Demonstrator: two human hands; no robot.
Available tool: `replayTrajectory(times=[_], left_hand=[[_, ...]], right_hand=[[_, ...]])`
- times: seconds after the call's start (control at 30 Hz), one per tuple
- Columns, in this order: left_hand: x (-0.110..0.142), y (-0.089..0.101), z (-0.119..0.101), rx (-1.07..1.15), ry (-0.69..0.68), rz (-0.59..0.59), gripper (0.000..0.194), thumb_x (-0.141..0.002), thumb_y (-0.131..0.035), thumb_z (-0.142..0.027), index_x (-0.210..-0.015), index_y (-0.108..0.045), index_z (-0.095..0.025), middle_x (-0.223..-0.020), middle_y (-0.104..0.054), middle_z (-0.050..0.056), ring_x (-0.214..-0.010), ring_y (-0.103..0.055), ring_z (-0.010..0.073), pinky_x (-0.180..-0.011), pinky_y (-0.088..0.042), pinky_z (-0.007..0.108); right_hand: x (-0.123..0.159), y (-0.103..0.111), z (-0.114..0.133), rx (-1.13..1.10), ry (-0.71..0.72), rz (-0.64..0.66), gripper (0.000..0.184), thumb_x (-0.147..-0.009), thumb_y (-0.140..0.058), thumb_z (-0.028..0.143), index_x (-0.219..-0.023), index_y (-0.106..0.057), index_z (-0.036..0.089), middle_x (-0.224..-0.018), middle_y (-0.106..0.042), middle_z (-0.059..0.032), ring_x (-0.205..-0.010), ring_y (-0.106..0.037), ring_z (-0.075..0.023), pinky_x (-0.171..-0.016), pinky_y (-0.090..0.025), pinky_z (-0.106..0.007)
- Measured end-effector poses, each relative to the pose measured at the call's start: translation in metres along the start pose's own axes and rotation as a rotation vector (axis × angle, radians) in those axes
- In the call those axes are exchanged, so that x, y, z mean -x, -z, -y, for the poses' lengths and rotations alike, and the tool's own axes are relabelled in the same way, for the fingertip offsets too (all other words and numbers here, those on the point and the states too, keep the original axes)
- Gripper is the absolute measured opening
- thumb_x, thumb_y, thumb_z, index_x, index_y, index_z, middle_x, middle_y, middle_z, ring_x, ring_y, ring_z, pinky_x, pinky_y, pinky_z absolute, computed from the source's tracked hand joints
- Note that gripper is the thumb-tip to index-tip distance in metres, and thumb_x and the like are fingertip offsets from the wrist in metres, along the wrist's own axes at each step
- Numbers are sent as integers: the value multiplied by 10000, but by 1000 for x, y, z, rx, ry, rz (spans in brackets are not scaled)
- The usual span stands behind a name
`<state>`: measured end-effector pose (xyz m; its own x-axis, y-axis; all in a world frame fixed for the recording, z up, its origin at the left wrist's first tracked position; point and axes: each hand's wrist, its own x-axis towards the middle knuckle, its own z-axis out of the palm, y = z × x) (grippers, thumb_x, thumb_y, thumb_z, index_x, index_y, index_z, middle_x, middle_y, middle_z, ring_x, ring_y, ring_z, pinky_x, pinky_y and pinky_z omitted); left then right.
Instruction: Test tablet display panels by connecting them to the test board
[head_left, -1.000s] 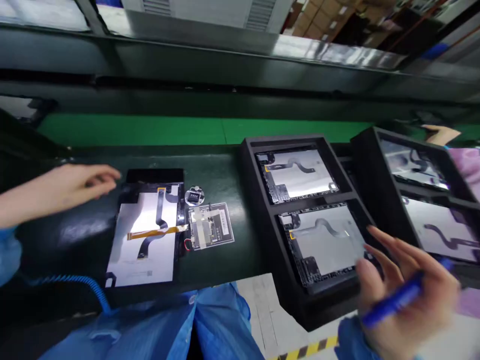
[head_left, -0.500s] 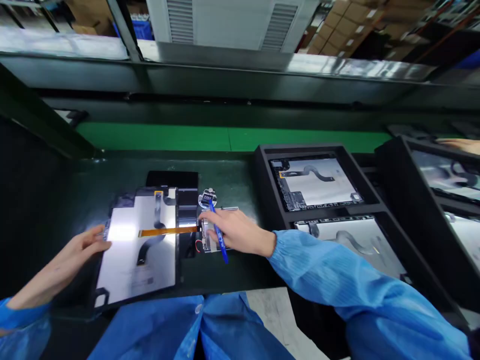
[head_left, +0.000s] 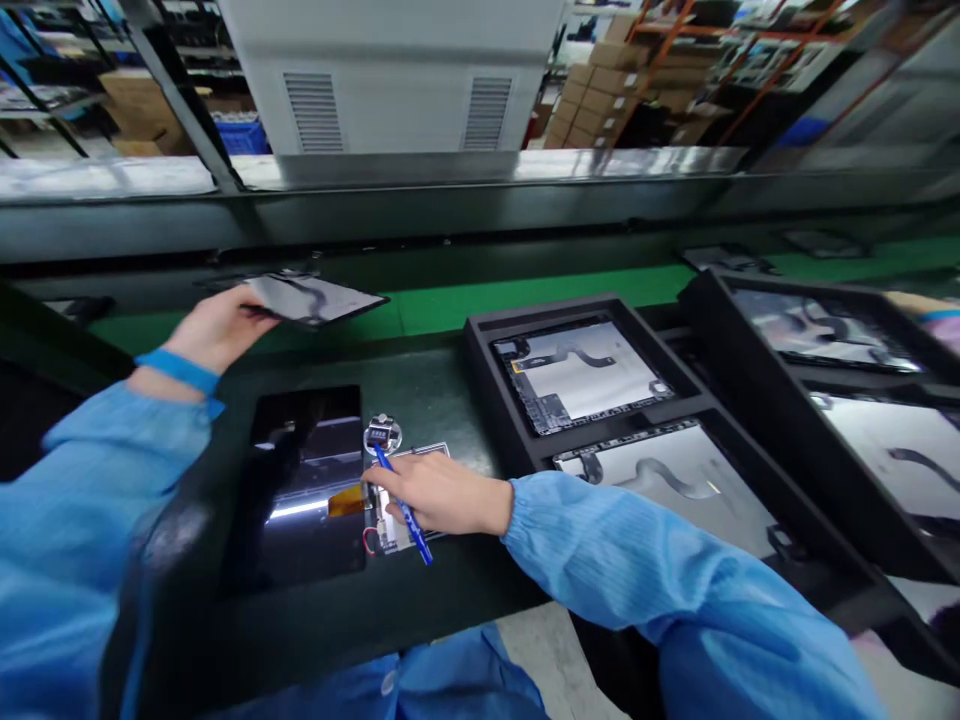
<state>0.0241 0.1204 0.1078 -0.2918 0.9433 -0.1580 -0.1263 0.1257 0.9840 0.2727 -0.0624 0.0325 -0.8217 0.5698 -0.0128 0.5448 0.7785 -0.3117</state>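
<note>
My left hand [head_left: 221, 325] is raised at the far side of the bench, its fingers closed on the edge of a tablet screen panel [head_left: 319, 298] held tilted with its silver back up. My right hand [head_left: 442, 490] holds a blue pen [head_left: 405, 508] and rests over a small circuit board assembly [head_left: 401, 535] with a red wire loop. From the board an orange ribbon cable [head_left: 346, 500] runs left onto a dark glossy panel [head_left: 304, 430] lying on the bench. A round metal tally counter [head_left: 381, 434] sits just beyond the pen tip.
On the right, a black foam tray [head_left: 480, 375] carries two silver-backed panels. A second black tray [head_left: 716, 320] with similar panels stands farther right, where another person's hand [head_left: 911, 302] reaches in. A green belt [head_left: 450, 308] runs along the back, with panels lying on it.
My left hand has lifted the screen panel off the dark panel and carried it away to the belt side. My right hand stays at the board with the pen; the view has shifted.
</note>
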Motion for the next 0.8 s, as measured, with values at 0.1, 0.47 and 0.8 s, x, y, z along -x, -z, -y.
replayTrajectory(times=[0.1,0.47,0.8], left_hand=[[-35,-63,30,101,50,-21,178,-906,-587,-115,-1083,-595,-107,-1024,-640,66,-829,-640,145,-685,-571,295],[-13,-62,22,-89,158,225,269,-938,-396,-40,-1115,-582,41,-1099,-646,210,-960,-656,198,-859,-532,364],[172,148,51,-1043,-309,611,410,-877,-556,-478,-1283,-608,-451,-1346,-620,-87,-1255,-565,249,-1125,-375,425]], right_hand=[[1,-2,-1,80,14,2,444,-876,-510,101,-1312,-451,158,-1018,-646,-74,-836,-659,-215,-561,-403,-299],[2,0,-3,82,22,26,434,-863,-500,73,-1287,-454,154,-1034,-623,-87,-835,-651,-209,-569,-426,-304],[-30,-2,8,-41,5,78,522,-802,-521,41,-1312,-449,126,-1083,-644,-117,-762,-635,-203,-571,-416,-294]])
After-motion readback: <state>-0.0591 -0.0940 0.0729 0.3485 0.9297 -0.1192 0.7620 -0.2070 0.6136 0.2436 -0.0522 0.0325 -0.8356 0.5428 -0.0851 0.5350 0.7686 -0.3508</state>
